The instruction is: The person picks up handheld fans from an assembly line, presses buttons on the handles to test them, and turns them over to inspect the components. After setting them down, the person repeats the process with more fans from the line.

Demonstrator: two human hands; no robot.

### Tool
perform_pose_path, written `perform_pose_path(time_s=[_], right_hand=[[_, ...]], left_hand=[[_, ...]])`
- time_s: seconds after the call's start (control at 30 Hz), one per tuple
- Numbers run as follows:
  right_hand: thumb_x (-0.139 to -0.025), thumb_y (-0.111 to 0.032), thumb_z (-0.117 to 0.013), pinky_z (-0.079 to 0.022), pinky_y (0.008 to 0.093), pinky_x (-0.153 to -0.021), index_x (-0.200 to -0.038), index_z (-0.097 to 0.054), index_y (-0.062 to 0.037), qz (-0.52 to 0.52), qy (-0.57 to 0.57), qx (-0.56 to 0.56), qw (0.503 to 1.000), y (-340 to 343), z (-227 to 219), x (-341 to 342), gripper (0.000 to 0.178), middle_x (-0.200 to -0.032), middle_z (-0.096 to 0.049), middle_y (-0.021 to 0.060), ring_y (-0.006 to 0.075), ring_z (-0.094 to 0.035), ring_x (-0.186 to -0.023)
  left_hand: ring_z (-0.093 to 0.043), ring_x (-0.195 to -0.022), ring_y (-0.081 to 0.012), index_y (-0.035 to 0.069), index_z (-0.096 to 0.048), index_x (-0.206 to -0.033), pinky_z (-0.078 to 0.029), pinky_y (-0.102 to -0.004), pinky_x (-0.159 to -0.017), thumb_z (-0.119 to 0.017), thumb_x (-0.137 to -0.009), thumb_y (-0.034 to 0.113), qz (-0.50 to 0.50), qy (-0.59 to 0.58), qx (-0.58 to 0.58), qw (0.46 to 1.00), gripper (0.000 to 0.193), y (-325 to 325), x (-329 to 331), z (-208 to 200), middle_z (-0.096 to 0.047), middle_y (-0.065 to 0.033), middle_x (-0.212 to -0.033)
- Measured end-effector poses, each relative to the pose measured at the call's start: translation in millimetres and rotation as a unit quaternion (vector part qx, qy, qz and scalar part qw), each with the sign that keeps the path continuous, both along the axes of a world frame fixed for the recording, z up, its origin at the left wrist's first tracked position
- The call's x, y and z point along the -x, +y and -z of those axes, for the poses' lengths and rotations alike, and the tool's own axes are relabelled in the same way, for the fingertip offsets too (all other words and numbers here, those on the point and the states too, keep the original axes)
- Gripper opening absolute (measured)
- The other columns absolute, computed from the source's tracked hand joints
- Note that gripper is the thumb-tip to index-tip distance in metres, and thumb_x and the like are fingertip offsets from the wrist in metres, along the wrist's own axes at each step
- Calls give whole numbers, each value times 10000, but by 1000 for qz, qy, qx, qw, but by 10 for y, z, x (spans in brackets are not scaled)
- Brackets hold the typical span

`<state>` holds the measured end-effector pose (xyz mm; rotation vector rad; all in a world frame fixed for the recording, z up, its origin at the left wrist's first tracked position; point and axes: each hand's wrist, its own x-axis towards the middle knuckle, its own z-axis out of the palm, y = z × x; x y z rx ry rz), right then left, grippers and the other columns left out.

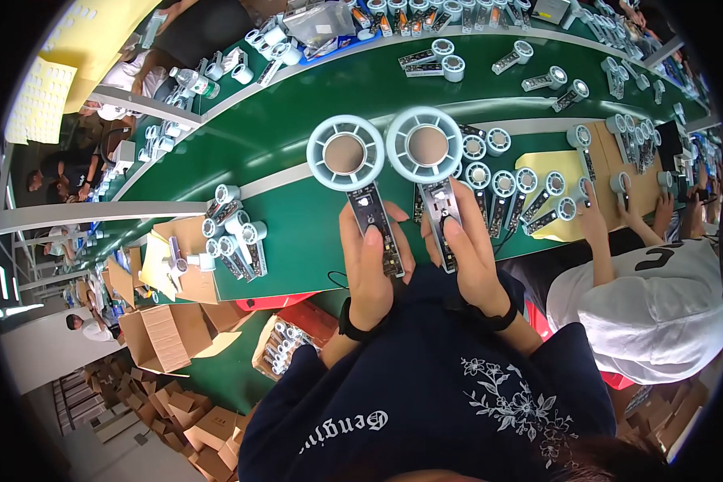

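Note:
Upright in front of me are two handheld fans with round pale-blue heads and dark handles of bare circuit parts. My left hand is closed round the handle of the left fan, its thumb on the front. In the same way my right hand grips the right fan, thumb pressed on its handle. The two fan heads are side by side, nearly touching. Just right of my right hand, several more fans lie on the green table. Another cluster of fans rests left of my hands.
Beyond the table runs a green conveyor belt carrying scattered fans. At my right a co-worker's hand is near a yellow sheet. An open carton and a box of fans stand low at left.

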<state>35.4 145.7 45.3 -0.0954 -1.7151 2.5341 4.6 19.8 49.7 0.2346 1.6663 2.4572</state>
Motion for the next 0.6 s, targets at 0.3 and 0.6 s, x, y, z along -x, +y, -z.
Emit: perform_pose_path(time_s=[0.3,0.6], right_hand=[[-961,-242,-365,-349,206,-519,-1340,-301,6,-3,13,-20,1000,-25,50,-17,457,-854,-533,80,90,-433,-573],[-951,-227,-431,-315,184,-466,-1284,-383,18,52,-11,-40,998,-19,143,-9,416,-825,-553,65,59,-415,-536]], left_hand=[[-495,-541,-114,-11,-249,-1272,-368,-207,-396,-356,-963,297,22,37,-27,999,449,-71,15,56,-496,-149,-1018],[-482,-508,-113,-1,-235,-1293,-379,-210,-393,-348,-967,310,27,2,-60,998,464,-73,13,67,-498,-128,-929]])
